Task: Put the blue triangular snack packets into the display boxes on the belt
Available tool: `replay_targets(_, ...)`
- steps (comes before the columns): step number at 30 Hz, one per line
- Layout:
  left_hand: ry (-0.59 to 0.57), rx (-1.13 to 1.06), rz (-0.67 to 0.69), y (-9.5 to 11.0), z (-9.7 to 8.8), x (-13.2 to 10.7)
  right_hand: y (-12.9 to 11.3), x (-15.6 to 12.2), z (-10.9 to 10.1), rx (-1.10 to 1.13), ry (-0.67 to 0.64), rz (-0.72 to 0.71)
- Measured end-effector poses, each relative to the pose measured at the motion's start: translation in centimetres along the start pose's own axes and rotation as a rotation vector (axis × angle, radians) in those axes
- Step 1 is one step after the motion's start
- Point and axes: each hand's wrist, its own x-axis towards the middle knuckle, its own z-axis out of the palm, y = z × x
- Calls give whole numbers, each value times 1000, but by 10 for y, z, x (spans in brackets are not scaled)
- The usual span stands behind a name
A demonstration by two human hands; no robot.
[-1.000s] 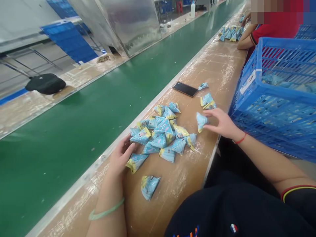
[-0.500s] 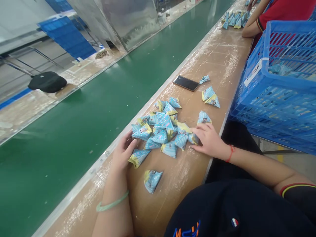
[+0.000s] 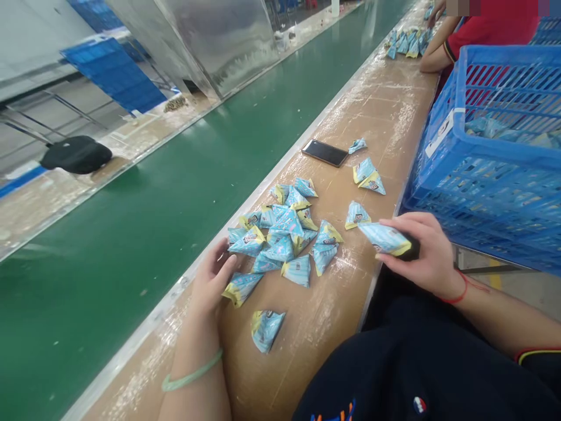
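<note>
Between the thumb and fingers of my right hand (image 3: pixel 423 248) is a blue and yellow snack packet (image 3: pixel 385 238), lifted past the right edge of the work surface. My left hand (image 3: pixel 214 270) rests at the left side of a pile of similar pyramid-shaped packets (image 3: pixel 280 248), thumb and fingers apart. Its fingertips are beside the leftmost packets; whether they touch is unclear. One packet (image 3: pixel 242 287) lies just right of my left thumb, and another lone packet (image 3: pixel 267 328) sits nearer to me. A further packet (image 3: pixel 357 214) stands just beyond the held one.
A phone (image 3: pixel 325 152) lies farther along the brown surface (image 3: pixel 307 327), near a few loose packets (image 3: pixel 369 175). Along the left runs a green conveyor belt (image 3: pixel 175 193). Blue crates (image 3: pixel 504 152) holding packets stand at the right. Beyond them sits a person in a red sleeve (image 3: pixel 464 41).
My right hand has moved right, away from the pile, and now carries a packet taken from its right side. My left hand has stayed almost still. The view has shifted slightly.
</note>
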Motion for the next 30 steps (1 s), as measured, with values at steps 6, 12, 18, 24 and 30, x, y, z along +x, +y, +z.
replay_targets(6, 309, 3, 309, 68, -14, 6, 39, -7, 17, 77, -90, -5)
replay_targets(12, -401, 486, 593, 174, 90, 99, 47, 15, 25, 334, 43, 114)
replay_targets(18, -792, 1032, 530, 185, 195, 148, 60, 28, 44, 518, -33, 164)
replay_targets(24, -767, 1280, 506, 167, 170, 105, 71, 31, 71, 376, -419, 57)
replay_targets(30, -774, 1289, 465, 147, 116, 35, 80, 33, 74, 277, -438, 46)
